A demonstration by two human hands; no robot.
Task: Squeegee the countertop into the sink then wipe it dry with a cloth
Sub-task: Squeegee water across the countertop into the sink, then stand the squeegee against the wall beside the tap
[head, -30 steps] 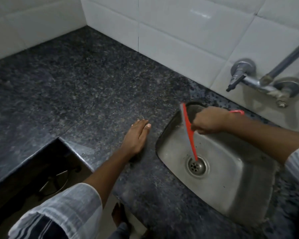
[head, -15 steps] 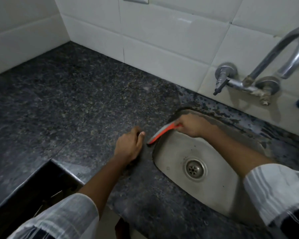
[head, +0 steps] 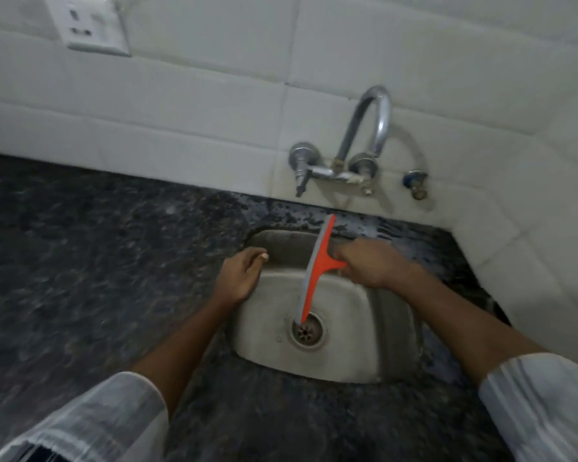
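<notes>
Right hand (head: 369,266) is wrapped around the squeegee's (head: 315,266) stub handle, holding it over the sink (head: 394,331) with the blade running 12 to 6 o'clock, lower tip above the drain (head: 307,332); left hand (head: 239,278) is loosely curled, holding nothing, resting on the sink's 9 o'clock rim. Squeegee looks light, rigid orange plastic with a soft grey rubber edge, probably wet and slippery, so the handle stays the grip point. Wet, dark speckled tabletop (head: 97,261) surrounds the sink.

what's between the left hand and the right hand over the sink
In the head view, the orange squeegee blade stands between the left hand and right hand, above the bare steel sink basin.
</notes>
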